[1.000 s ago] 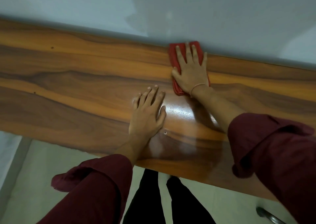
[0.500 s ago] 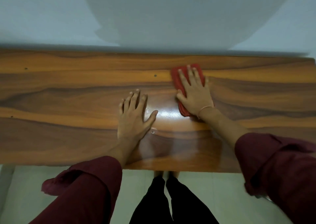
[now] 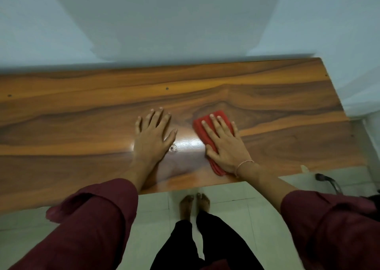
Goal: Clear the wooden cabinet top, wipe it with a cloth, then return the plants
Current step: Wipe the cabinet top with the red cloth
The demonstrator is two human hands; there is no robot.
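Right hand lies flat, fingers straight, pressing the folded red cloth onto the glossy wooden cabinet top; cloth edges show beyond fingertips and wrist. Left hand rests flat, fingers spread, just left of the cloth.

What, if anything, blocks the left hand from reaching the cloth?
Likely nothing, so yes: the left hand lies flat beside the cloth, bare cabinet top between them; the right hand presses it.

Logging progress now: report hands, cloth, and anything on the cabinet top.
Left hand flat on cabinet top, holding nothing. Right hand pressing red cloth flat. No plants in view.
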